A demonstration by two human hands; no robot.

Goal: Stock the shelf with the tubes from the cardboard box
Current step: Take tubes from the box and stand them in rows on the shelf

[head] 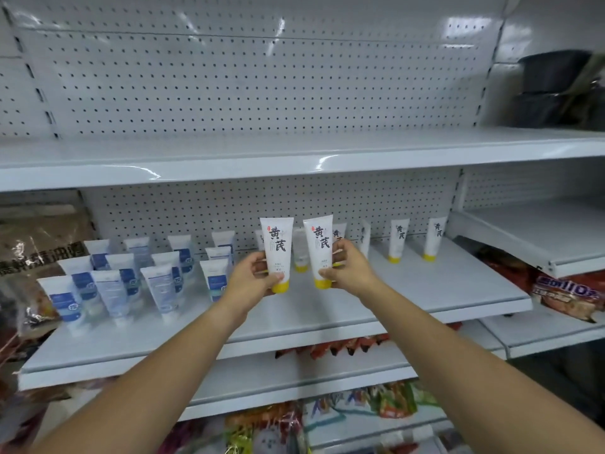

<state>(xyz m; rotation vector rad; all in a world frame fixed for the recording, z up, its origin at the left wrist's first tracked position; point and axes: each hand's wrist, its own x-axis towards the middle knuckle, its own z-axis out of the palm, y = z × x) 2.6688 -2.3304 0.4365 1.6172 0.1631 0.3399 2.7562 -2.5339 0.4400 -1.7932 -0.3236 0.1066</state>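
Placement in progress: clamping one yellow-capped tube [276, 250] in the left hand [252, 273], a second tube [319, 247] in the right hand [352, 268], hovering over the shelf [442, 290]. Next, likely lowering each cap-down, ahead of six matching tubes [398, 239] beyond the grip. Counting about twelve blue tubes [160, 290] left of it.

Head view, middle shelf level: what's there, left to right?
Brown printed sack → blue-and-white tubes → left hand → left yellow-capped tube → right yellow-capped tube → right hand → standing yellow-capped tubes → red snack packs
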